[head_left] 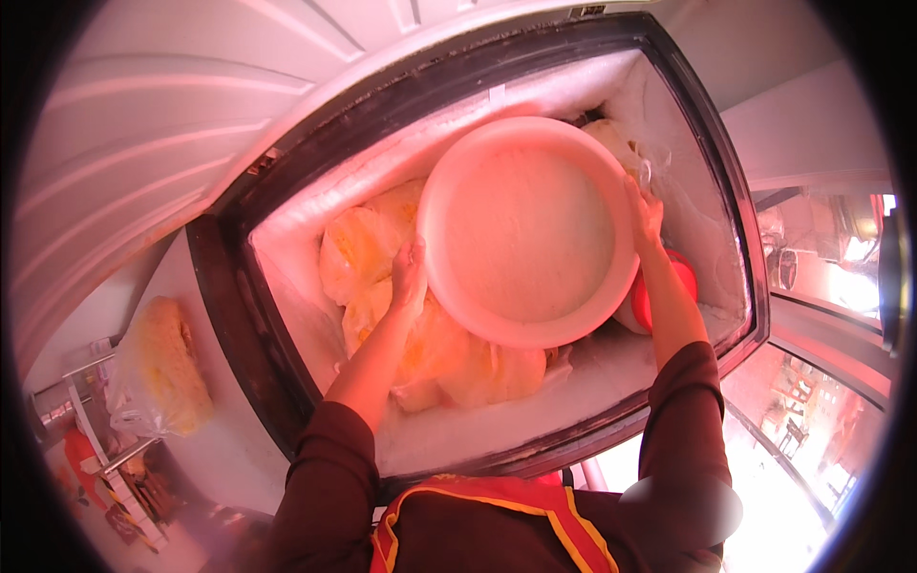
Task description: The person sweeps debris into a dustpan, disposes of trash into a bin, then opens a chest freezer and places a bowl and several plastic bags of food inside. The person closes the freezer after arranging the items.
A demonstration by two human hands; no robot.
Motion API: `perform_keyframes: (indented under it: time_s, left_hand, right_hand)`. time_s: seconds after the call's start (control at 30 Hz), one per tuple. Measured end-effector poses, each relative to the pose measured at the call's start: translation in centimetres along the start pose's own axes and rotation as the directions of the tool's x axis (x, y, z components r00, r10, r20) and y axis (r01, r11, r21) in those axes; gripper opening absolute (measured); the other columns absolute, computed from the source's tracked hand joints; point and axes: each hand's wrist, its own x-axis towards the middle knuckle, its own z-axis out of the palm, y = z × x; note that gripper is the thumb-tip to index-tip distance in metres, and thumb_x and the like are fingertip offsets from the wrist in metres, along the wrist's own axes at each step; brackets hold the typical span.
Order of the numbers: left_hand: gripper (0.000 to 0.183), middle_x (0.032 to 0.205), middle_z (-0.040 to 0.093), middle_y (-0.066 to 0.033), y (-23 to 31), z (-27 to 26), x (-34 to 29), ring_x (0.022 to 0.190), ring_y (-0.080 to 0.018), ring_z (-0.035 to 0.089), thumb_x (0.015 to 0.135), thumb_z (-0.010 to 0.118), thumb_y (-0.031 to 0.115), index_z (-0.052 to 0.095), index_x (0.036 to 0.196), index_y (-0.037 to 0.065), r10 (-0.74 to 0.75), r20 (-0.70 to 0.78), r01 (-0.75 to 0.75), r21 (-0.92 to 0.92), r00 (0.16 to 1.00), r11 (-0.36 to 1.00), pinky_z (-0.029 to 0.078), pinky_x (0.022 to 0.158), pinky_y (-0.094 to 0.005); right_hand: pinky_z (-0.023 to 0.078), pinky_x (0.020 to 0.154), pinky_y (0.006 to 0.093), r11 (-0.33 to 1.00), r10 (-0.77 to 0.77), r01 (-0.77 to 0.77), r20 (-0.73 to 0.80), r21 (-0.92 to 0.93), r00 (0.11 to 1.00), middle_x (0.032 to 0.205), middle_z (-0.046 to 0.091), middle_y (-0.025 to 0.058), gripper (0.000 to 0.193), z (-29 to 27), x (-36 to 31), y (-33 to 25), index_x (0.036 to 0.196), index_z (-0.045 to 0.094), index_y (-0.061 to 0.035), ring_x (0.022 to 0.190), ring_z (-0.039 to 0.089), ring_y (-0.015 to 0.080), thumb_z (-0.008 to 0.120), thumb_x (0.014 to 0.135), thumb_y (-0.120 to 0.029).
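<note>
Between my two hands is a large round white tub [528,234], its wide opening facing up and a pale, whitish surface showing inside it. My left hand [410,277] is closed on its left side. At its right side, my right hand [645,212] grips the rim. The tub is over the inside of an open chest freezer [497,439] with frosted walls. Beneath and to the left of it are several plastic bags of yellowish food [368,244]; what is in them I cannot make out. Whether the tub rests on the bags is hidden.
The raised freezer lid [181,115] stands along the far left. A red-lidded container [669,286] sits inside by my right forearm, with another clear bag [616,143] in the far right corner. Outside on the left lies a bag of yellowish food [167,368] beside a metal rack [95,420].
</note>
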Motion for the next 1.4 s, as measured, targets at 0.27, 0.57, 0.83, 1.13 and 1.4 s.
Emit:
perform_keyframes:
  time_s: [0.27,0.57,0.83,1.13,1.4]
  left_hand:
    - [0.034,0.082,0.056,-0.0025,1.9,-0.1,-0.5,0.075,-0.0097,0.050,0.100,0.050,0.033,0.059,0.094,0.001,-0.045,-0.070,0.050,0.070,0.997,0.996,0.043,0.068,-0.0272]
    - [0.034,0.085,0.058,-0.0026,2.6,-0.6,0.8,0.076,-0.0098,0.052,0.100,0.050,0.034,0.059,0.098,0.002,-0.079,-0.041,0.084,0.134,0.996,0.987,0.043,0.068,-0.0266]
    - [0.032,0.083,0.057,-0.0020,1.9,-0.4,1.4,0.076,-0.0096,0.051,0.100,0.049,0.034,0.058,0.096,0.003,-0.028,0.020,0.024,0.148,0.999,0.989,0.042,0.067,-0.0263]
    - [0.034,0.075,0.052,-0.0007,2.1,-0.3,1.6,0.069,-0.0090,0.046,0.099,0.051,0.035,0.054,0.084,0.004,-0.069,-0.001,0.069,0.112,0.998,0.991,0.039,0.062,-0.0263]
    - [0.037,0.079,0.058,-0.0018,1.8,-0.1,2.4,0.073,-0.0098,0.052,0.099,0.050,0.037,0.060,0.092,0.002,-0.135,0.012,0.130,0.201,0.991,0.971,0.041,0.064,-0.0271]
  right_hand:
    - [0.045,0.063,0.0271,0.994,0.094,-0.093,0.024,-0.048,0.995,0.078,0.061,0.0022,0.060,-0.1,-0.5,1.4,0.092,0.069,0.0058,0.072,0.054,0.0101,0.066,0.084,-0.053]
    - [0.045,0.068,0.0284,0.995,0.098,-0.098,0.024,-0.007,0.995,0.082,0.062,0.0045,0.063,-0.1,-4.5,-2.9,0.094,0.068,0.0069,0.077,0.054,0.0113,0.063,0.085,-0.056]
    - [0.047,0.073,0.0263,0.996,0.058,-0.064,0.100,0.058,0.993,0.089,0.064,0.0048,0.060,-0.5,-3.2,0.5,0.101,0.067,0.0080,0.083,0.056,0.0110,0.062,0.089,-0.050]
    - [0.049,0.075,0.0251,0.981,0.169,-0.178,0.111,0.081,0.979,0.098,0.066,0.0045,0.056,-0.4,-3.3,-0.9,0.112,0.065,0.0063,0.086,0.060,0.0114,0.064,0.090,-0.046]
    - [0.049,0.075,0.0249,0.968,0.109,-0.131,0.109,0.215,0.988,0.098,0.066,0.0043,0.051,-1.3,-2.0,0.9,0.111,0.066,0.0052,0.086,0.059,0.0107,0.065,0.090,-0.042]
